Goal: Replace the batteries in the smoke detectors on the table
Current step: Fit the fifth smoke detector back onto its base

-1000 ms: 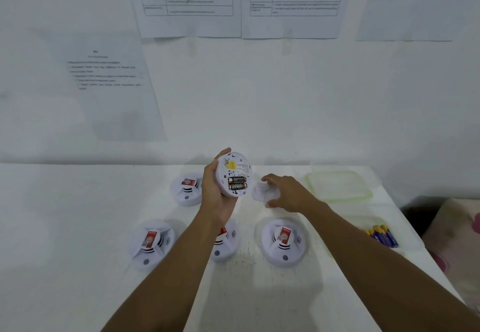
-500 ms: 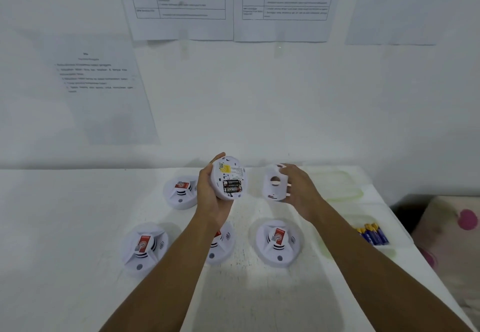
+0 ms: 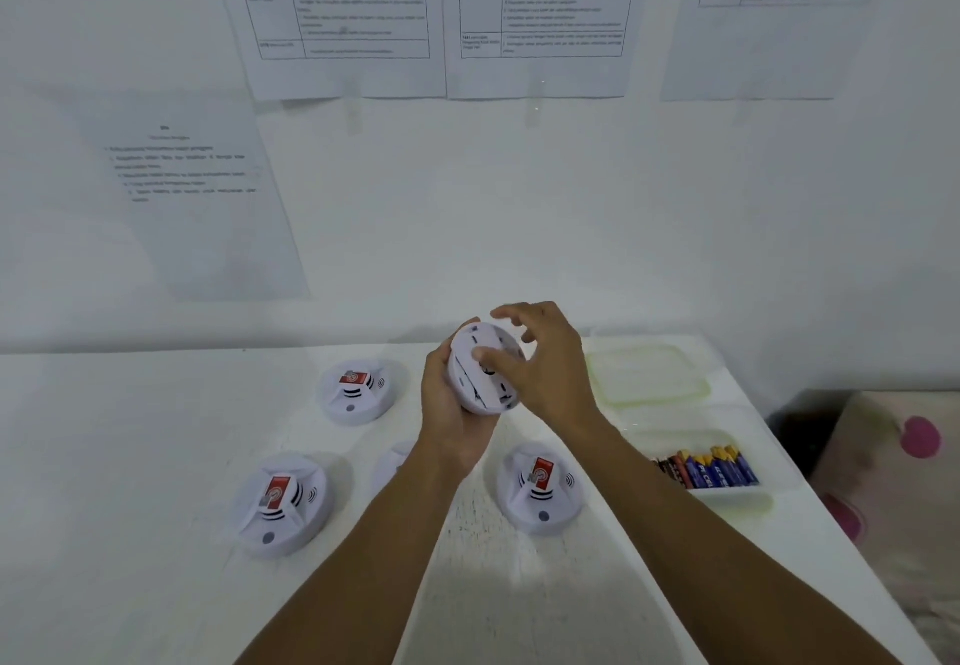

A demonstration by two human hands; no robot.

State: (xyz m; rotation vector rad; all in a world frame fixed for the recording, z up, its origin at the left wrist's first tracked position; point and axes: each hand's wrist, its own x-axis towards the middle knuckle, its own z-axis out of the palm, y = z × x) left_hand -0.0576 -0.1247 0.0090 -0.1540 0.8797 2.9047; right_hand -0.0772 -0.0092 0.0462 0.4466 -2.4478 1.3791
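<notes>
The left hand (image 3: 447, 404) cups the detector (image 3: 462, 383) by its rim, fingers curled behind it, holding it up above the table (image 3: 130, 430). The right hand (image 3: 545, 373) pinches the cover (image 3: 496, 339) onto the detector's back, with the thumb on its face and the fingers arched over the far edge. A dark seam on the near side suggests the cover is not yet seated. It likely needs its tabs aligned, then even pressure and a twist while the left hand braces. Other detectors (image 3: 540, 487) lie below, and batteries (image 3: 706, 467) sit to the right.

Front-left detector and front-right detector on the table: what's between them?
Head view: a third smoke detector lies between the front-left detector and front-right detector, mostly hidden behind the left forearm.
</notes>
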